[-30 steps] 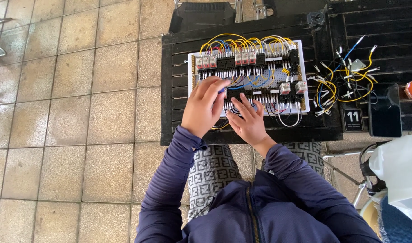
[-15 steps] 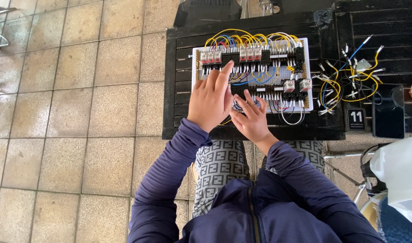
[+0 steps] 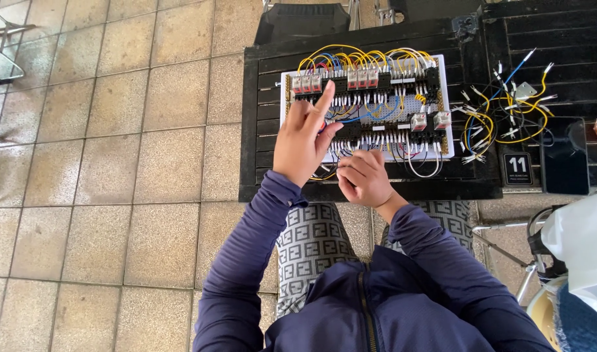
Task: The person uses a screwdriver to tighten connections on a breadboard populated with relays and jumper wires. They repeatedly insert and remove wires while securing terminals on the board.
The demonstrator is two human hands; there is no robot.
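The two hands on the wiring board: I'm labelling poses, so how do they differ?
The left hand is raised, index finger pointing up the wiring board; the right hand is curled low at the board's near edge. The left looks spread, the right bunched. Both wear dark blue sleeves.

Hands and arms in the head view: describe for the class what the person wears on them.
Both arms wear long, dark navy-purple sleeves of smooth, slightly creased fabric, reaching the wrists. The left hand and right hand are bare: no gloves, and no rings or watch show. The sleeves belong to a jacket with a front zip.
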